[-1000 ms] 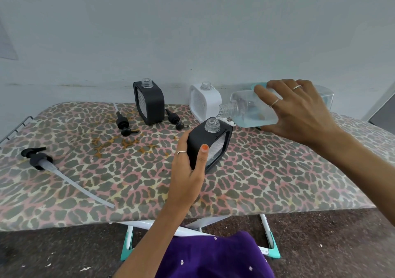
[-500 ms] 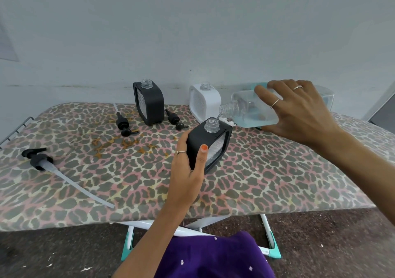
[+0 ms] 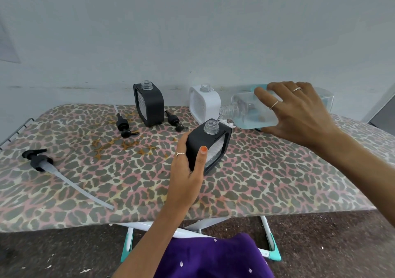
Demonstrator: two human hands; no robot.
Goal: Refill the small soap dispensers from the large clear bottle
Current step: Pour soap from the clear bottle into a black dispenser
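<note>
Now pouring: large clear bottle [image 3: 254, 115] tipped over black dispenser [image 3: 210, 147], leopard-print worktop [image 3: 277, 181].

Compared with half a second ago I log almost no change; the bottle mouth sits just above the dispenser's open neck as before, and a thin clear stream joins the two. Right hand [image 3: 299, 115] grips the bottle from above, fingers curled over its top face and thumb underneath; pale blue liquid pools along its lower side. Left hand [image 3: 188, 171] grips the tilted black dispenser, thumb on its front edge, fingers wrapped behind. I cannot tell the fill level inside. Second black dispenser [image 3: 149, 104] and white dispenser [image 3: 204, 104] stand upright and uncapped at the worktop's far edge. Two small pump heads [image 3: 124, 126] [image 3: 175, 120] lie beside the second black one; the long-tubed pump [image 3: 40, 162] lies far left.
</note>
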